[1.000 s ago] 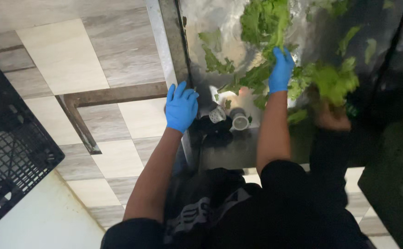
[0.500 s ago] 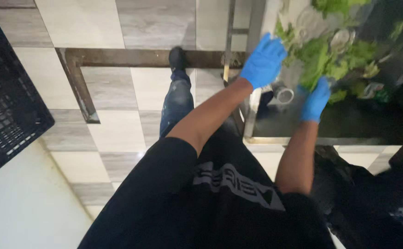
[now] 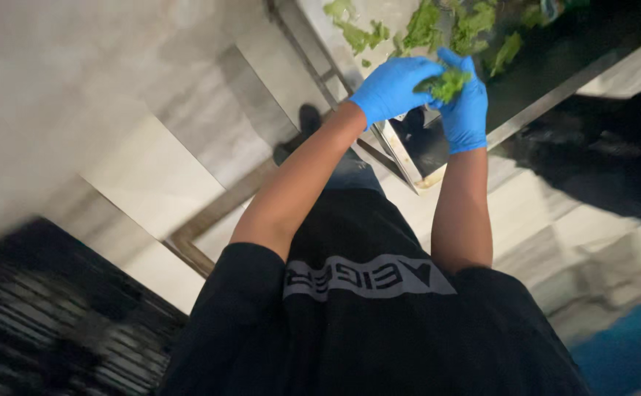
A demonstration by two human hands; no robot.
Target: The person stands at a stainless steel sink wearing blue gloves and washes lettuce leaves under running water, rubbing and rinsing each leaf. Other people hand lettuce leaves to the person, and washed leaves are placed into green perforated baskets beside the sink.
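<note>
Over the near edge of a steel table (image 3: 401, 158), both blue-gloved hands meet around a small clump of green leaves (image 3: 446, 83). The left hand (image 3: 393, 88) curls over it from one side, fingers bent down onto the leaves; the right hand (image 3: 465, 106) closes on it from the other, thumb and fingers pinching the greens between them. How much of the clump lies inside the two palms cannot be made out, since the gloves cover most of it.

More loose leaves (image 3: 474, 26) lie scattered farther back on the table's dark, wet-looking top, toward its far edge, and the picture's upper border cuts them off. A few smaller scraps (image 3: 353, 29) sit near the left corner of that top. Whatever else stands on the table is out of frame or too blurred to tell.

Below the hands, the person's black shirt (image 3: 364, 315) fills the lower middle and hides the floor beneath. Pale and grey floor tiles (image 3: 152, 132) spread to the left, smeared by motion. A dark slatted crate (image 3: 49, 323) occupies the lower left corner, badly blurred. A blue patch (image 3: 624, 352) at the lower right is unclear.
</note>
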